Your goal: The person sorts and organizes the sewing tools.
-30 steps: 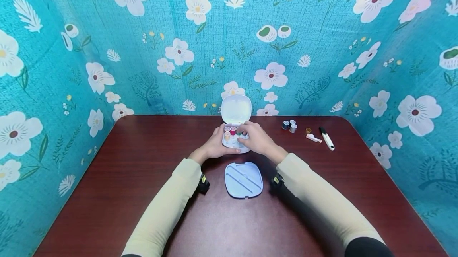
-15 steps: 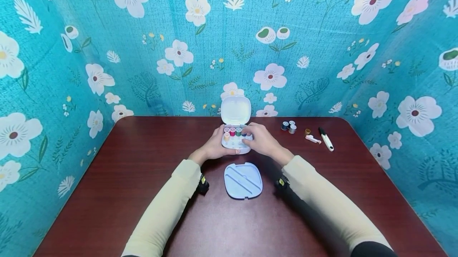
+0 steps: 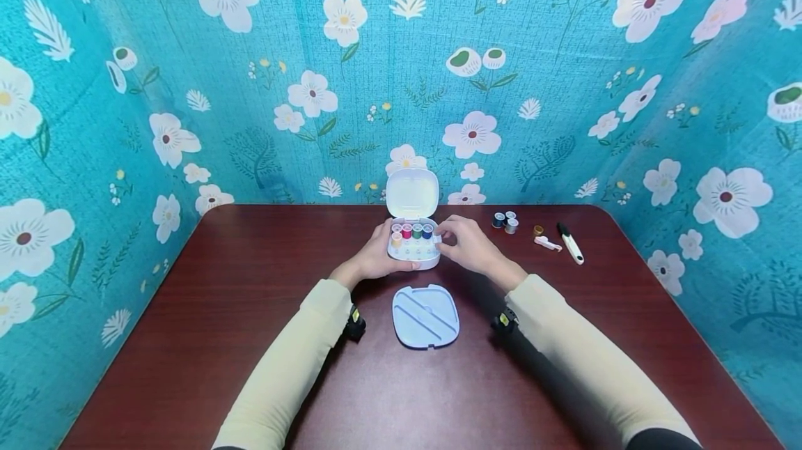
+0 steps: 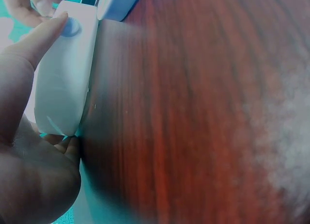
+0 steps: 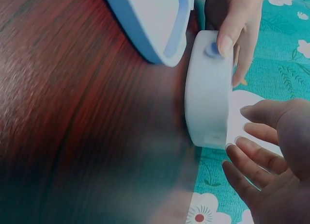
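Observation:
A white sewing box (image 3: 415, 253) stands with its lid (image 3: 412, 192) raised at the table's back. My left hand (image 3: 374, 255) grips its left side, the thumb on the front by the blue button (image 4: 71, 27). Along the box's back row sit thread spools: a red spool (image 3: 407, 231), a green spool (image 3: 417, 231), a navy spool (image 3: 427, 232) and a pale one. A peach spool (image 3: 397, 240) stands in front of the pale one at the left. Beside the box's right edge is my right hand (image 3: 468, 244), its fingers loosely bent with nothing between them in the right wrist view.
A light blue tray (image 3: 426, 316) with diagonal ridges lies in front of the box. Back right on the table (image 3: 269, 366) are several dark and grey spools (image 3: 510, 226), a gold-brown ring-like piece (image 3: 538, 230), a small white-and-pink tool (image 3: 548, 244) and a black-and-white tool (image 3: 571, 244).
My right hand has drawn back to the right from over the spools, uncovering the green and navy ones in the back row. My left hand has kept its grip on the box.

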Tool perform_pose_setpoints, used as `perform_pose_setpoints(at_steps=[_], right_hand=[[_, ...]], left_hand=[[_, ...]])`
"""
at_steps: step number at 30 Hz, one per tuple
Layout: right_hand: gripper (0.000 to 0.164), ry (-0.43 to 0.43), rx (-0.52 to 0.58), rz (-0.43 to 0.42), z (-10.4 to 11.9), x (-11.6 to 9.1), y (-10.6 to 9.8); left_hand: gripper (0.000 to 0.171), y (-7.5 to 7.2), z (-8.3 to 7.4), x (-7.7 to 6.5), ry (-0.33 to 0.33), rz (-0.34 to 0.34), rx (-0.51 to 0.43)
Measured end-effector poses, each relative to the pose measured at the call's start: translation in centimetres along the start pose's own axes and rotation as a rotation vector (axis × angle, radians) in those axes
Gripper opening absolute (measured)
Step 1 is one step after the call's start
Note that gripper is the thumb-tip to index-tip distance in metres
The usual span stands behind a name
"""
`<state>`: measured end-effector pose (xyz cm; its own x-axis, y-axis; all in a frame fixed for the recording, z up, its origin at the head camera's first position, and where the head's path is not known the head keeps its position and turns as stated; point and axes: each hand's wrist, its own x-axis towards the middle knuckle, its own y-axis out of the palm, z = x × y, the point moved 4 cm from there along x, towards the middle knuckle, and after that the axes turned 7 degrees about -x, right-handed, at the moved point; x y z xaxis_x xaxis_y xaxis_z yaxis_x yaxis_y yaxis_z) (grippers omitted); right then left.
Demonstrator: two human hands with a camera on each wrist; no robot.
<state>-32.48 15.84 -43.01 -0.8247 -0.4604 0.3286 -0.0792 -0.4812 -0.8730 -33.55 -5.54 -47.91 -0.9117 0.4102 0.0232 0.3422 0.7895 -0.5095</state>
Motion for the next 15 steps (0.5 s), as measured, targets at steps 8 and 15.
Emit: perform_pose_setpoints(at_steps=[8, 15], right_hand=[[0.023, 0.025, 0.007, -0.005, -0.6, -0.7, -0.6], [0.02, 0.061, 0.006, 0.001, -1.3, -1.2, -1.3]], left_hand=[[0.121, 0.0, 0.2, 0.0, 0.003, 0.001, 0.001], [0.124, 0.0, -0.1, -0.1, -0.014, -0.005, -0.009]])
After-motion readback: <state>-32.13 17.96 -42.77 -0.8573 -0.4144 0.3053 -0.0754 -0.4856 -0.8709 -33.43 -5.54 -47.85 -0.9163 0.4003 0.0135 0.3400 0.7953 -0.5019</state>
